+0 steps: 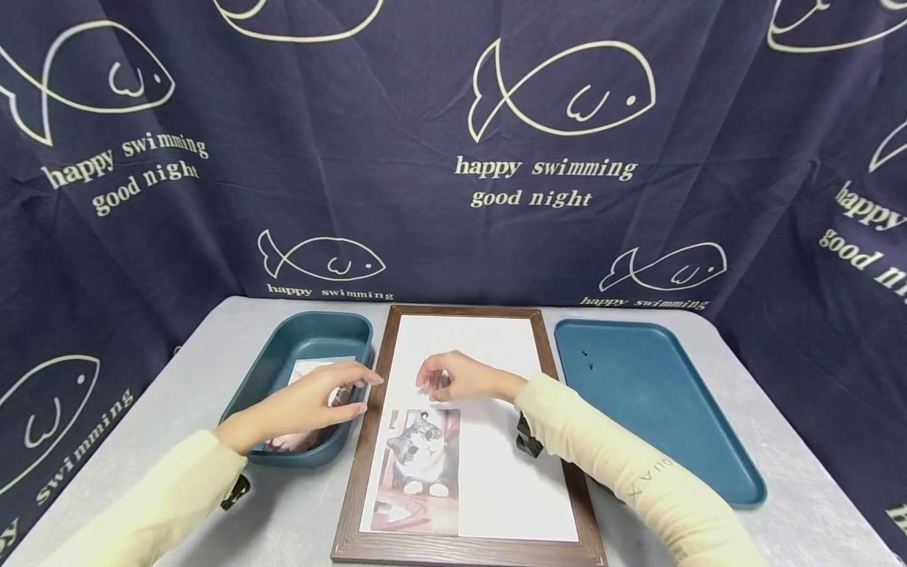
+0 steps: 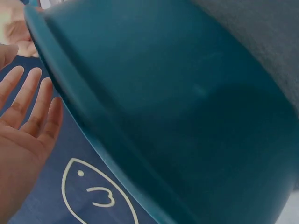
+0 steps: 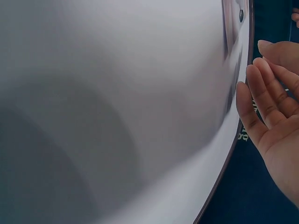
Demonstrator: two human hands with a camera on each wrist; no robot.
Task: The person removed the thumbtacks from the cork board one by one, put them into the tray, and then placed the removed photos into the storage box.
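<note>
Positioning cat print [image 1: 422, 482], seemingly: lies at 7 o'clock on white board [image 1: 513, 480]. Left hand [image 1: 306, 403] near 3 o'clock rim of teal bin [image 1: 319, 455], right hand [image 1: 464, 376] beyond print's 12 o'clock edge; both released, empty. Advisable: square edges to wooden frame [image 1: 468, 546], press corners flat.

Dark navy fabric curtain [image 1: 418, 150] hung behind and along both sides of pale grey, mottled table [image 1: 198, 378]. Curtain printed with cream line-drawn fish [image 1: 567, 88] and cream serif lettering [image 1: 546, 168], "happy swimming good night". Soft creases seen in cloth. Table's far corners rounded.
</note>
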